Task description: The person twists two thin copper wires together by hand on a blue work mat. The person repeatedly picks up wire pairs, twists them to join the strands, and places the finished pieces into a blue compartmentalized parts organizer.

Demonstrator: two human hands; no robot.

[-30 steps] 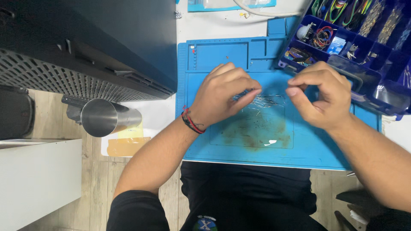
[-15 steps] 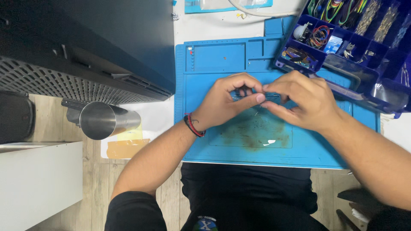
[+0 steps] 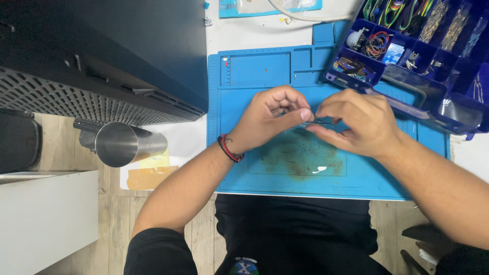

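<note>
Both hands, left hand (image 3: 270,116) and right hand (image 3: 356,125), are pinched shut on a tiny thin wire piece (image 3: 320,121) right over the blue mat (image 3: 356,173). I'd keep it low over the mat so nothing drops near the parts box (image 3: 407,56).

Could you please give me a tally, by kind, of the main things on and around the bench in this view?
Hands: 2, the left hand and the right hand, pinching a small thin part between them
Blue work mats: 1
Blue compartment boxes: 1
Metal cylinders: 1
Wrist bands: 1
Total: 6
</note>
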